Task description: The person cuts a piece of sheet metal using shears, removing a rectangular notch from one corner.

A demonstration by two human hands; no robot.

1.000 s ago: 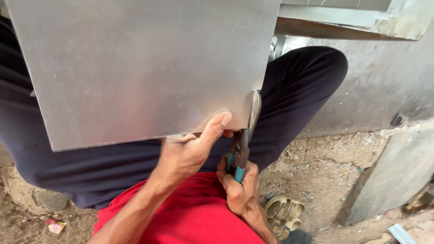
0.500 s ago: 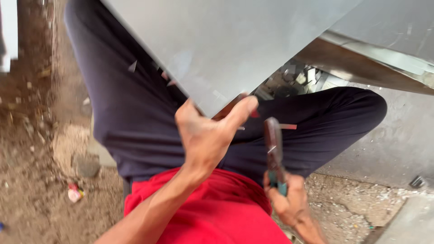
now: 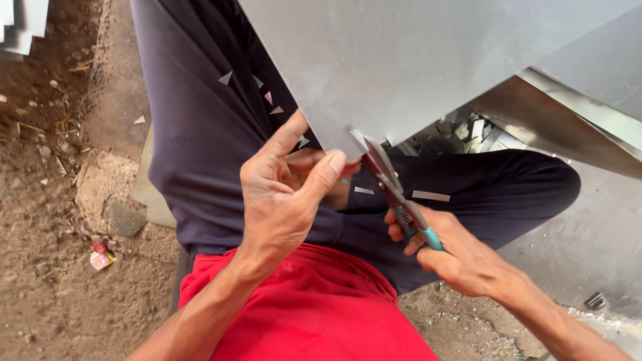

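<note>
Sheet metal (image 3: 414, 60), grey and flat, is held over the lap by the left hand (image 3: 281, 194), whose thumb and fingers are pinched on its lower corner. Tin snips (image 3: 391, 184) with teal handles are gripped closed-fisted in the right hand (image 3: 455, 257), the blades set at that corner's edge. Small metal offcuts (image 3: 431, 196) are scattered on the dark trousers (image 3: 200, 134).

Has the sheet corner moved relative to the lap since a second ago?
Yes. The metal sheet has rotated: its corner now points down between the legs, at the snips.
</note>
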